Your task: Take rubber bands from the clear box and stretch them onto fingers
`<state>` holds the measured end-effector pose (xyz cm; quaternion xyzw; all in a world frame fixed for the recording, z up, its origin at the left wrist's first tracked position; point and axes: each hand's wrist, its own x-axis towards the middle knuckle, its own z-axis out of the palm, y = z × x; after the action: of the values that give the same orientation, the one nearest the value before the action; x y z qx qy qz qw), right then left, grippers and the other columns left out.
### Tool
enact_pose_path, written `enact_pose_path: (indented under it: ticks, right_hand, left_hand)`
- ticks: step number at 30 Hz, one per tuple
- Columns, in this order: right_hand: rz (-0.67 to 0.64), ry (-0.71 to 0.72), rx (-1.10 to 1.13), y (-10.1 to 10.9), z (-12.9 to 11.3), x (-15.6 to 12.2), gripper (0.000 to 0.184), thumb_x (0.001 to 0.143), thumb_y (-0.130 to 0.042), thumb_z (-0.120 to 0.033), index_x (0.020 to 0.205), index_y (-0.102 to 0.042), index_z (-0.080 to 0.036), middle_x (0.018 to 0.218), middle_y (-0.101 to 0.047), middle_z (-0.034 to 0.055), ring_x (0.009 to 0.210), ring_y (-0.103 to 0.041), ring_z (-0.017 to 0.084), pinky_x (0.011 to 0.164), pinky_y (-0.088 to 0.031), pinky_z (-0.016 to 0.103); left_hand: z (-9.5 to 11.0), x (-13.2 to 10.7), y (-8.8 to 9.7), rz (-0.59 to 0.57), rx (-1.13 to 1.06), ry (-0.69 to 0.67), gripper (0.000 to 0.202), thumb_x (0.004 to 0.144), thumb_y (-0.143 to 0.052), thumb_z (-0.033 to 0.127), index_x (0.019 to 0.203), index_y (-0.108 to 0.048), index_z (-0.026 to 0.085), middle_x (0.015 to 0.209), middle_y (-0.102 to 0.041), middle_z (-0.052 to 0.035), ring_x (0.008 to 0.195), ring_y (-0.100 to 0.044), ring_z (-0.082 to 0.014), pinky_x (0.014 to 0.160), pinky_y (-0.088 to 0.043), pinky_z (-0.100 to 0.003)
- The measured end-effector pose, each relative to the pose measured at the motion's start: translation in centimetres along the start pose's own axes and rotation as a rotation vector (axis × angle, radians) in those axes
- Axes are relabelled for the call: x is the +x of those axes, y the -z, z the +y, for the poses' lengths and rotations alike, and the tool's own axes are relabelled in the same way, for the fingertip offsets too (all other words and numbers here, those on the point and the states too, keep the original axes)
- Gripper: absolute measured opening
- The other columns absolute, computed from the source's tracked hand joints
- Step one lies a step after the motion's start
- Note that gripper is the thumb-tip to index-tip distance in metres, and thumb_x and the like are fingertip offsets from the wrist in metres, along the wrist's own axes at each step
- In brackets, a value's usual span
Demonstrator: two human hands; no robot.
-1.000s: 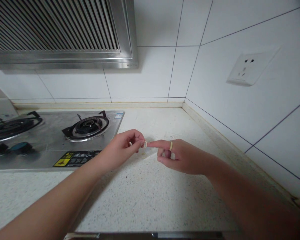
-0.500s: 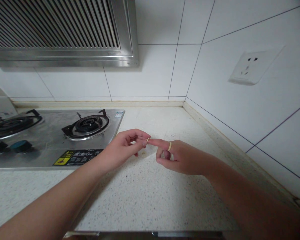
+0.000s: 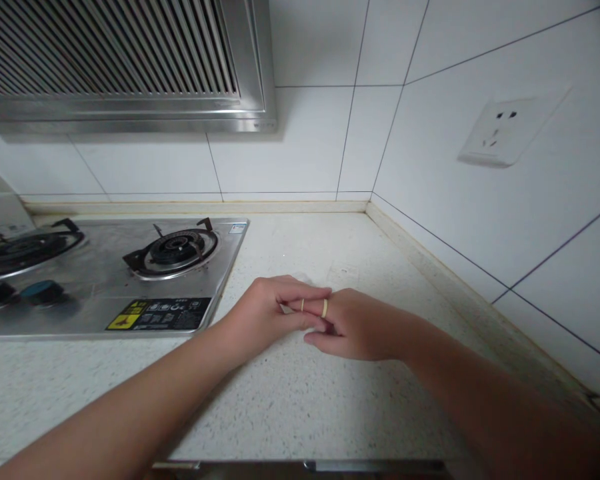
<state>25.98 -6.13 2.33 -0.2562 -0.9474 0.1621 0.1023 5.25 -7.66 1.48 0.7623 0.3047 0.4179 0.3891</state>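
Two yellow rings circle the index finger of my right hand (image 3: pixel 365 325). The wider yellow ring (image 3: pixel 325 308) sits near the base of that finger, and the thinner yellow ring (image 3: pixel 303 305) is around it farther toward the tip. My left hand (image 3: pixel 260 310) is closed about this finger, its forefinger above and its thumb below, with their tips beside the wider ring. The tip of the right index finger is hidden behind the left hand. My right hand holds nothing; its index finger is stretched out and its thumb points left below.
Both hands are over a speckled white countertop (image 3: pixel 290 407). To the left is a steel gas stove (image 3: pixel 105 250) with black burners, below a range hood (image 3: pixel 260 73). Tiled walls meet at the back right, with a power socket (image 3: pixel 500 130) on the right one.
My left hand has moved right along the right index finger, from its tip to near its base. The thinner ring has passed from the fingertip to farther along the finger.
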Motion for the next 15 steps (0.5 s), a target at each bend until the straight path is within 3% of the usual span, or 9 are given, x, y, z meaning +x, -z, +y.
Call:
enact_pose_path:
  ticks: [2, 5, 9, 12, 15]
  right_hand:
    - [0.010, -0.002, 0.030, 0.3, 0.2, -0.1, 0.041, 0.091, -0.060, -0.026, 0.131, -0.058, -0.020, 0.075, -0.066, -0.0008, 0.059, -0.052, 0.012, 0.060, -0.034, 0.025]
    - [0.019, -0.045, 0.045, 0.8, 0.3, -0.4, 0.048, 0.092, -0.060, -0.027, 0.140, -0.053, -0.020, 0.069, -0.066, -0.0017, 0.055, -0.055, 0.012, 0.059, -0.036, 0.024]
    - [0.021, -0.056, 0.069, 1.2, 0.2, -0.5, 0.037, 0.091, -0.061, -0.024, 0.128, -0.061, -0.019, 0.071, -0.069, -0.0010, 0.057, -0.059, 0.011, 0.060, -0.037, 0.023]
    - [0.007, -0.044, 0.058, 0.7, 0.1, -0.4, 0.025, 0.090, -0.060, -0.024, 0.114, -0.066, -0.018, 0.073, -0.070, 0.0002, 0.059, -0.060, 0.012, 0.060, -0.036, 0.024]
    - [0.010, -0.023, -0.042, 0.1, 0.1, -0.1, 0.015, 0.091, -0.060, -0.028, 0.092, -0.069, -0.017, 0.064, -0.063, -0.0003, 0.053, -0.051, 0.011, 0.056, -0.030, 0.026]
  left_hand:
    - [0.1, 0.0, 0.3, 0.015, 0.079, -0.024, 0.043, 0.080, -0.083, 0.018, 0.121, -0.072, 0.022, 0.110, -0.073, -0.0074, 0.101, -0.067, -0.0220, 0.091, -0.051, -0.036]
    - [0.2, -0.2, 1.2, 0.013, 0.159, -0.025, 0.036, 0.087, -0.075, 0.020, 0.123, -0.068, 0.022, 0.108, -0.071, -0.0053, 0.095, -0.066, -0.0194, 0.077, -0.052, -0.031]
    - [0.2, -0.4, 1.8, 0.013, 0.151, 0.011, 0.017, 0.092, -0.067, 0.019, 0.109, -0.071, 0.021, 0.098, -0.073, -0.0031, 0.087, -0.066, -0.0170, 0.073, -0.050, -0.028]
    - [0.2, -0.4, 1.3, 0.007, 0.100, 0.001, 0.017, 0.090, -0.069, 0.016, 0.106, -0.074, 0.019, 0.098, -0.075, -0.0045, 0.089, -0.067, -0.0179, 0.077, -0.051, -0.030]
    - [0.2, -0.2, 0.4, -0.009, 0.061, -0.053, 0.021, 0.087, -0.074, 0.013, 0.107, -0.077, 0.018, 0.100, -0.075, -0.0071, 0.091, -0.069, -0.0193, 0.078, -0.052, -0.031]
